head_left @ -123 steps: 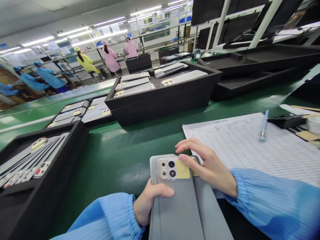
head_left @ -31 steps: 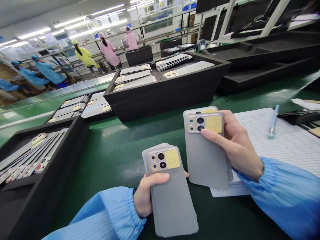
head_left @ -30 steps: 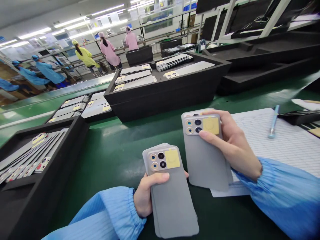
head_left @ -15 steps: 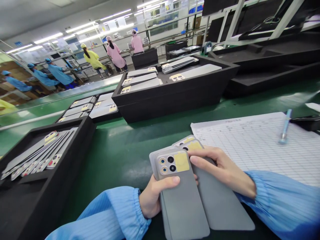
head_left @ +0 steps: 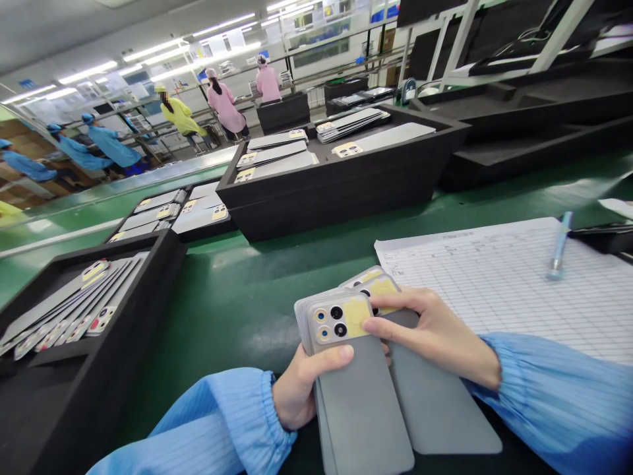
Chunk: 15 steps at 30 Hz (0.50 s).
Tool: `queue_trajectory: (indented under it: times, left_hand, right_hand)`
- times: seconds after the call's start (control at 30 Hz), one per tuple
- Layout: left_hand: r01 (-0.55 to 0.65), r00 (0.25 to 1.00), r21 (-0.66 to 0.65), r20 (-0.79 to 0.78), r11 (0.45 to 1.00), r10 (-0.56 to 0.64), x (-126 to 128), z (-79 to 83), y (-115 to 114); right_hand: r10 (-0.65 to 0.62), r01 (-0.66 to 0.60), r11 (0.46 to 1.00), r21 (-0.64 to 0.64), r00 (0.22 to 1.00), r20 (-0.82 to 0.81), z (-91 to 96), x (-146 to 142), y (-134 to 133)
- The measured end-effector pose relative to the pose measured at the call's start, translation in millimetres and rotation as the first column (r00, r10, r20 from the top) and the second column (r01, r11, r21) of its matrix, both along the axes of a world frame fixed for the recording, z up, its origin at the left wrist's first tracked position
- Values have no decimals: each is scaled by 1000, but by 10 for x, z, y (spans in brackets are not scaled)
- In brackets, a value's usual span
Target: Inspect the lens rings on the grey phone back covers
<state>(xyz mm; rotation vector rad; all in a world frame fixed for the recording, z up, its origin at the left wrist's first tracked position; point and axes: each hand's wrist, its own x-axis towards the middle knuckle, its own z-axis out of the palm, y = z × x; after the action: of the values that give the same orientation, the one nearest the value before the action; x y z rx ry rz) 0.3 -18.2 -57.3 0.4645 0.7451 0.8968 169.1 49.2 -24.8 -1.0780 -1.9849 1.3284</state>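
Observation:
My left hand [head_left: 301, 386] grips a stack of grey phone back covers [head_left: 359, 402], thumb across the top cover just below its camera block with a yellow sticker. My right hand [head_left: 432, 333] rests on a second stack of grey back covers [head_left: 435, 409] lying just to the right, partly tucked under the first. Its fingers curl over the camera end, and the index fingertip touches the yellow sticker of the left stack. Both arms wear blue sleeves.
A printed grid sheet [head_left: 509, 284] with a blue pen [head_left: 558, 247] lies on the green bench at right. Black foam trays with several more covers stand at left [head_left: 89, 369] and in the middle [head_left: 336, 188]. People in coloured coats work far behind.
My right hand has brought its stack down from a raised position and laid it beside and under the left stack. Its index finger now reaches onto the left stack's sticker.

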Motion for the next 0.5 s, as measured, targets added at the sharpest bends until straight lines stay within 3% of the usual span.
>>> queue_trajectory:
  times: [0.37,0.5]
  left_hand:
    - [-16,1000,-36,10,999,16,-6,-7,10]
    - [10,991,-76,136,997,1,-27,-6,14]
  right_hand:
    - [-53,53,995,84,999,2,-119,16,-3]
    - [-54,53,993,103,998,10,-98,10,-2]
